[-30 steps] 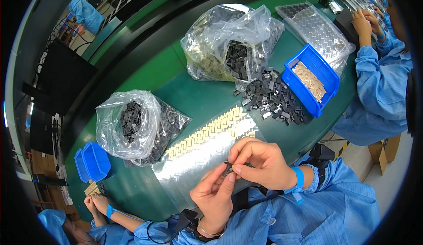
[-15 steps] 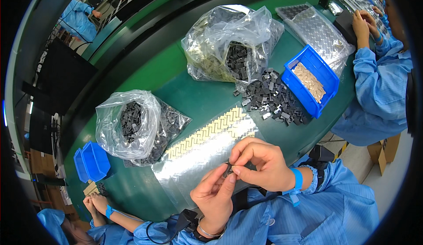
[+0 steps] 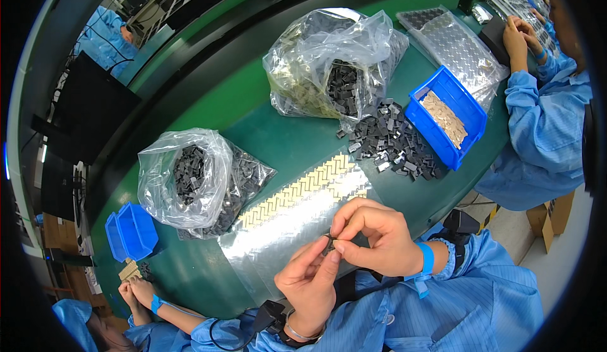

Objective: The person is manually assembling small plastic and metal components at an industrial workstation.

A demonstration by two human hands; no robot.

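Observation:
Both my hands meet above the near edge of a clear sheet point(image 3: 253, 257) bearing rows of cream-coloured adhesive pieces point(image 3: 297, 191). Between the fingertips of my left hand point(image 3: 310, 282) is a small black plastic part point(image 3: 329, 244), mostly covered by fingers. My right hand point(image 3: 376, 235) pinches at the same part from the other side, thumb and forefinger pressed together. Whether a thin piece also sits in that pinch is hidden. Beyond the sheet, to the right, lies a loose heap of similar black parts point(image 3: 395, 140).
Two clear plastic bags, one at the back point(image 3: 303, 67) and one at left point(image 3: 183, 187), hold black parts. A blue bin point(image 3: 465, 140) contains flat tan pieces; another blue bin point(image 3: 133, 235) stands far left. Clear trays point(image 3: 452, 45) lie back right. Co-workers sit at both sides.
My hands stay nearly in place around the black part, with only a slight shift. The co-worker at the right has moved their hands a little.

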